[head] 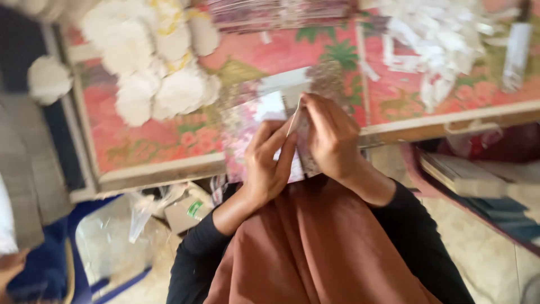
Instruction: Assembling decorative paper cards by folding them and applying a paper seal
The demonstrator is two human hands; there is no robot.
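Mid-fold, seemingly: left hand (269,163) and right hand (332,138) both pinching a patterned paper sheet (264,115) at the near edge of the bench (169,143), above the lap. Long axis roughly toward the white paper rounds (163,84), though blurred. Next, probably, a firm crease with 2 thumbs.

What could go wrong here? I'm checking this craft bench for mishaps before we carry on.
1. Both the left hand and the right hand pinch the patterned sheet at the table edge; it might tear or crease.
2. The white paper rounds are piled loosely nearby; a sleeve could scatter them.
3. The paper scraps could mix into the work.
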